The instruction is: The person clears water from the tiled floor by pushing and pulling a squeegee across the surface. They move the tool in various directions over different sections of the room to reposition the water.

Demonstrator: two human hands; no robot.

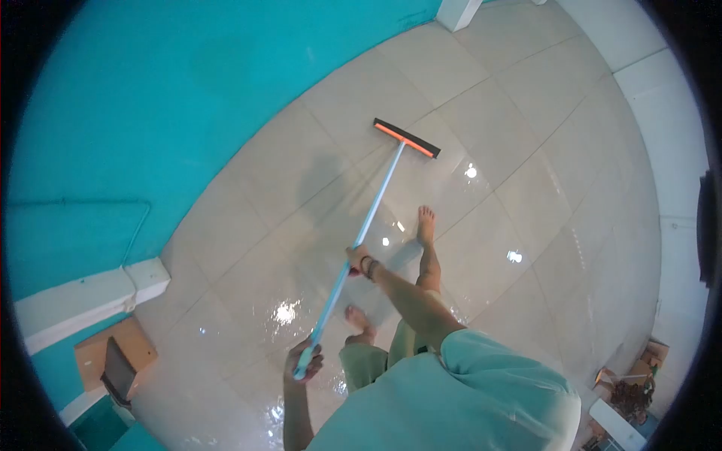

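Note:
A floor squeegee (407, 139) with an orange and black head and a long light-blue pole rests its head on the tiled floor ahead of me. My left hand (304, 361) is wrapped round the pole close to its end. Farther up, about mid-pole, my right hand (357, 260) grips it too, with dark bands on the wrist. The pole slants away from me toward the upper right. Wet, shiny tiles (248, 316) lie around my bare feet, reflecting the lights.
A teal wall (173, 98) runs along the left, with a white ledge (98, 301) jutting out. Below it stands an open cardboard box (143, 353). Assorted clutter (632, 395) sits at the lower right by the white wall (681, 263). A white pillar (457, 13) meets the floor at the top.

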